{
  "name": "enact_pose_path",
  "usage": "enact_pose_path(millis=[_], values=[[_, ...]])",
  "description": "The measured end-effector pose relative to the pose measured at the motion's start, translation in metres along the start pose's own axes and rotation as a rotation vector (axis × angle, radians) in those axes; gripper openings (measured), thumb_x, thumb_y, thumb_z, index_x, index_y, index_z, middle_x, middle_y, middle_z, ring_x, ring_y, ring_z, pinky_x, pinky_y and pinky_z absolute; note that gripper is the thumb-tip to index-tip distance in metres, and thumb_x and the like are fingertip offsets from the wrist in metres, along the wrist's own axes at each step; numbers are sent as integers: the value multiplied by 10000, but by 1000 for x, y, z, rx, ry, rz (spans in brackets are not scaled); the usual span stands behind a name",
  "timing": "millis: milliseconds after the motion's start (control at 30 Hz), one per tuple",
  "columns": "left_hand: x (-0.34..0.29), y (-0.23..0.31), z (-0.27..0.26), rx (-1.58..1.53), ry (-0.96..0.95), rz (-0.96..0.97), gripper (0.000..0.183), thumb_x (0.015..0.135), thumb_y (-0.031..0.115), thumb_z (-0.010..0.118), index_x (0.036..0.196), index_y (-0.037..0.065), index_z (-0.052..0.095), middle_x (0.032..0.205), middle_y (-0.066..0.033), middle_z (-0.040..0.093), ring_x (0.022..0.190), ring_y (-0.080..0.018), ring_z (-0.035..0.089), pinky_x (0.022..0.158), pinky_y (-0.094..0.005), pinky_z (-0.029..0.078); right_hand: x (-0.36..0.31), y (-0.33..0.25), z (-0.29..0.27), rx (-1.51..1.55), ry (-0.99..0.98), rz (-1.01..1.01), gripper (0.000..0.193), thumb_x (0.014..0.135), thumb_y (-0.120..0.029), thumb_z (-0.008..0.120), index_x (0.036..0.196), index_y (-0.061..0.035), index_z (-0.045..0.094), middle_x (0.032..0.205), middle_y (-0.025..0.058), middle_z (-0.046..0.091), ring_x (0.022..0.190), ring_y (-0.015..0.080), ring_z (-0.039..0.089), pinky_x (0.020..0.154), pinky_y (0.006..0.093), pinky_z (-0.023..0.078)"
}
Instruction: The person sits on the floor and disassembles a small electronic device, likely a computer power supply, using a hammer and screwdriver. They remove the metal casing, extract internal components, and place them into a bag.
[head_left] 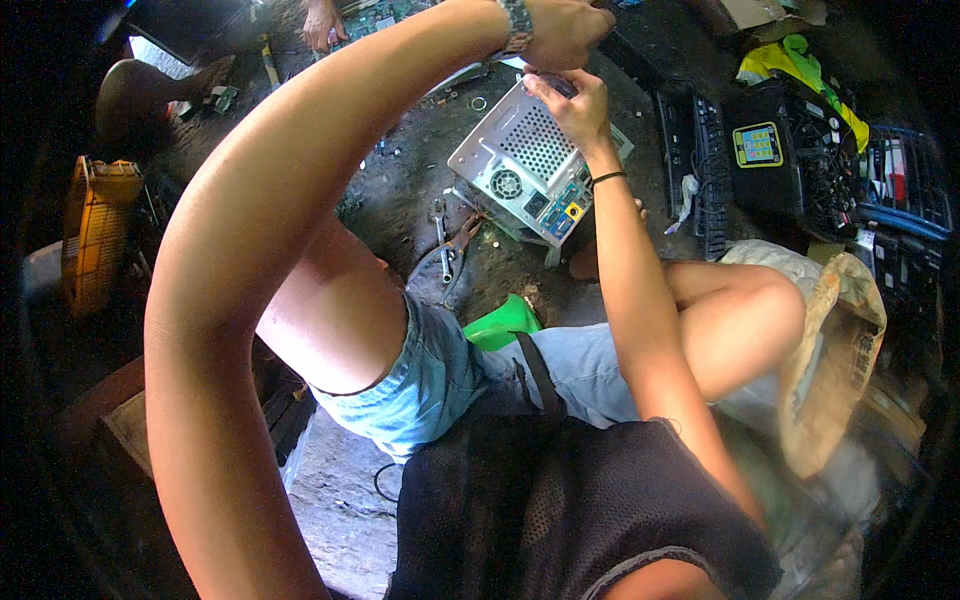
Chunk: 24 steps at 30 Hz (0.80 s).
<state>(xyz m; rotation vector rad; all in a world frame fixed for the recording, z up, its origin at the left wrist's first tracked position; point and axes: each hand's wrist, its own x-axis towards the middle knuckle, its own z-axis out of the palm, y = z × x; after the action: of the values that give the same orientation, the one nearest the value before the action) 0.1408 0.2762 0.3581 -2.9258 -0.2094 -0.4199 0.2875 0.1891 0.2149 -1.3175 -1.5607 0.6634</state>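
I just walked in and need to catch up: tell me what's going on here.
A seated person has a metal computer case between their legs, its fan and ports facing them. Their right hand is at the case's far edge; their left hand is just beyond, and whether it holds anything can't be told. A wrench and pliers lie beside the case. Farther off, another person's hand is near circuit boards.
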Motion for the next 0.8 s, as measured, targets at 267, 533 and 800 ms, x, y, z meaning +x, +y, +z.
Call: enact_pose_path(millis=[267, 533, 800], values=[[-15, 18, -45, 46, -269, -457, 325, 900, 323, 661, 849, 20, 766, 865, -211, 752, 822, -319, 756, 684, -447, 607, 1, -28, 23, 70, 61, 57, 260, 869, -244, 837, 991, -18, 791, 843, 89, 794, 764, 150, 757, 719, 298, 579], [-1, 19, -20, 66, -163, -377, 362, 906, 364, 664, 936, 18, 767, 826, -172, 754, 855, -331, 772, 711, -464, 619, 0, 3, 1, -80, 117, 26, 263, 840, -226, 855, 1000, -24, 803, 896, 100, 798, 800, 150, 749, 747, 306, 572], [-3, 13, 4, 23, -76, -162, 327, 848, 334, 721, 876, 13, 775, 846, -184, 760, 846, -368, 769, 705, -437, 622, 2, 8, 1, 51, 41, -20, 257, 843, -198, 868, 1000, -8, 795, 901, 79, 796, 773, 123, 728, 738, 289, 568]])
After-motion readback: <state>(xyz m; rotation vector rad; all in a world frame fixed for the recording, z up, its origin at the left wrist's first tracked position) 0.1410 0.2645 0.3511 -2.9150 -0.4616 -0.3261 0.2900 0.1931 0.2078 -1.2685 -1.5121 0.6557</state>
